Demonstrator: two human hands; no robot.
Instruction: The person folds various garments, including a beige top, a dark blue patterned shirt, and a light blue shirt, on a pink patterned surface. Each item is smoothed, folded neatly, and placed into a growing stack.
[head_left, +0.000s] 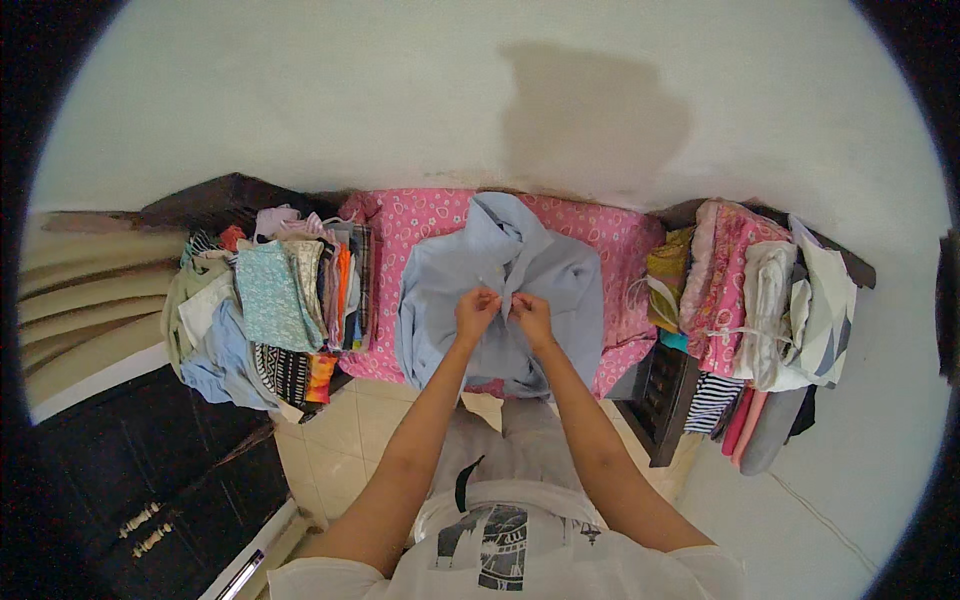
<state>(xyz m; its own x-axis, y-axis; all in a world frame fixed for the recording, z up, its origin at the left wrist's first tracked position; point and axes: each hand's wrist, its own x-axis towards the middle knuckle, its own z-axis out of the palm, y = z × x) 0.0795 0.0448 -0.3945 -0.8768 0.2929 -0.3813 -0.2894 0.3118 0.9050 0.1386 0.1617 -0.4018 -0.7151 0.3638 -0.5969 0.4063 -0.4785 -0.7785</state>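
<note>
A light blue collared shirt (562, 277) lies front up on a pink patterned cloth (435, 210), its collar towards the wall and its sides bunched. My left hand (478, 307) pinches the edge of the front opening below the collar. Close beside it on the right, my right hand (527, 309) pinches the facing edge of the same opening. The fingertips nearly meet at the middle of the shirt. Whether a button is between them is too small to tell.
Stacked folded clothes (277, 300) stand at the left, with loose garments (225, 352) beside them. More folded fabrics (765, 300) are piled at the right over a dark wooden frame (660, 397). A wall (375, 97) rises behind; a dark cabinet (135, 465) is at lower left.
</note>
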